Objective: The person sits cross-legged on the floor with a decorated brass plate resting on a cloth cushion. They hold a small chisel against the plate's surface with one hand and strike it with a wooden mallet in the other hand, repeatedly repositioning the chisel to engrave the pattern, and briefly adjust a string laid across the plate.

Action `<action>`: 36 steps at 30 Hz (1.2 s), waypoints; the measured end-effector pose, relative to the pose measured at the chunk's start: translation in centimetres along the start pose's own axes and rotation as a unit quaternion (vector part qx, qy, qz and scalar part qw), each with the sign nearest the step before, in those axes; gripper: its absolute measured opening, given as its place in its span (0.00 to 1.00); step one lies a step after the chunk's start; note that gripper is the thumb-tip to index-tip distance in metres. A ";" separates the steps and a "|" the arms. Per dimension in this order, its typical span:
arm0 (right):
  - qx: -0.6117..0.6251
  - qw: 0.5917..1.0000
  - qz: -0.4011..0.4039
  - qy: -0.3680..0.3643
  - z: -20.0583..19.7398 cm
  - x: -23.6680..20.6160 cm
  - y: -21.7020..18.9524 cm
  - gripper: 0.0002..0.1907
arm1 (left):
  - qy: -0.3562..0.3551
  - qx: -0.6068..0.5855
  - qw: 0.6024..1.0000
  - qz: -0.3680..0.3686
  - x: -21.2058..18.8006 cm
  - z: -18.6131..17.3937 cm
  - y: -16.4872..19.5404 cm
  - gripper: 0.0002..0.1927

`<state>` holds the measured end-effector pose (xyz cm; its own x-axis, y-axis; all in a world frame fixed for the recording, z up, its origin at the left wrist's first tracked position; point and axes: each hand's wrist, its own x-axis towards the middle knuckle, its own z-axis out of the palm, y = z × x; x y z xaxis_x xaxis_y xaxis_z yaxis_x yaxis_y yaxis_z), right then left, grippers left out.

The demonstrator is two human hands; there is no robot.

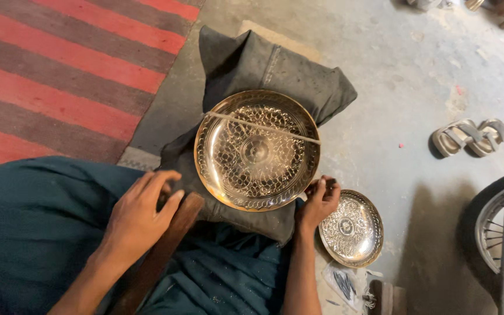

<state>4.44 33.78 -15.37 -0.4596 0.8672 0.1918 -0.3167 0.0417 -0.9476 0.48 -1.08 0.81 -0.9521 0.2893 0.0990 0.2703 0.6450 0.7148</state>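
Large plate (257, 150): round, polished brass, embossed scroll pattern; lies flat on dark grey cloth cushion (275, 70), thin strip crossing its upper part.
Small plate (352, 228): same pattern, on concrete floor (392, 87).
Left hand (141, 213): curled over wooden handle (164, 251), resting on it.
Right hand (320, 200): fingers pinched closed at large plate's lower-right rim; contents cannot be told.
Clearance: bare floor right; striped rug (59, 76) left.

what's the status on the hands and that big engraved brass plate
Left hand on wooden handle, right hand at cushion edge. Big engraved brass plate on dark cushion, untouched. Nothing blocking.
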 end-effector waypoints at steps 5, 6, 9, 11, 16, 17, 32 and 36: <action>-0.001 1.000 0.010 -0.020 -0.8 -0.1 1.6 0.04 | 0.026 -0.022 0.998 0.053 3.3 2.8 0.8 0.16; -0.011 1.000 0.004 -0.023 -0.9 -0.2 2.0 0.05 | 0.017 -0.022 0.999 0.038 3.5 3.2 0.6 0.15; -0.186 0.976 -0.094 -0.055 -0.8 -0.2 2.6 0.06 | 0.001 -0.041 0.999 0.014 4.0 4.3 -0.1 0.14; -0.170 0.975 -0.111 -0.087 -0.3 -0.3 2.6 0.04 | 0.006 -0.077 0.997 0.028 4.3 4.6 -0.5 0.13; -0.187 0.963 -0.140 -0.138 1.1 -0.5 1.8 0.24 | 0.044 -0.094 0.989 0.107 6.6 4.1 -0.6 0.12; -0.198 0.963 -0.128 -0.133 1.1 -0.7 1.8 0.24 | 0.058 -0.089 0.985 0.136 7.6 3.8 -0.4 0.13; -0.224 0.965 -0.114 -0.072 2.6 -2.8 -1.0 0.18 | 0.125 -0.176 0.966 0.145 9.7 2.5 0.0 0.07; -0.247 0.961 -0.107 -0.057 2.4 -2.9 -2.3 0.20 | 0.128 0.011 0.981 0.142 6.3 -2.0 -3.7 0.10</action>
<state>4.48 29.96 -13.17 -0.5246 0.7536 0.3961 0.0053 0.4681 -0.8836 -6.79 -3.04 0.20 -0.8417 0.2745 0.4649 0.5306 0.5795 0.6186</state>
